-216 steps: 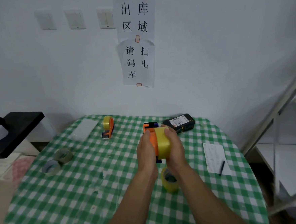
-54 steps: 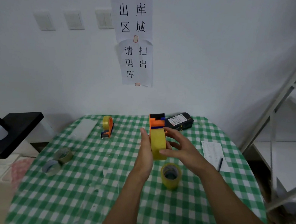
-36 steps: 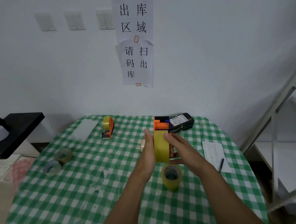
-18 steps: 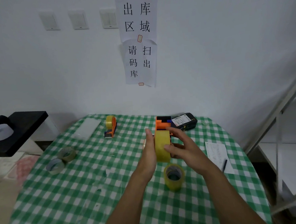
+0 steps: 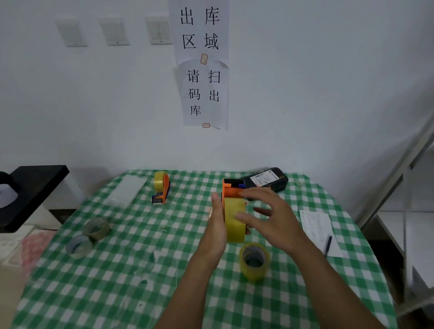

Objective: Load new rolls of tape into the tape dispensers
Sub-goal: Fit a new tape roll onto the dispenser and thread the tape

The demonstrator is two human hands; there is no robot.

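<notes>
- A person held an orange tape dispenser (image 5: 230, 191) in the air above a green-checked table (image 5: 104, 288), just beyond a spare roll (image 5: 255, 262) standing on the cloth.
- The left hand (image 5: 218, 223) lay flat against the dispenser's left side, fingers straight, thumb hidden.
- The right hand (image 5: 271, 217) was spread wide, fingertips touching the yellow tape roll (image 5: 234, 219) mounted in it.
- Likely risk: pressed only between flat hands, the dispenser could slip and drop. A half-seated roll might slide off.
- The dispenser's long axis ran away from the person, cutter end toward the wall. The roll stood on edge, its hole facing sideways.
</notes>
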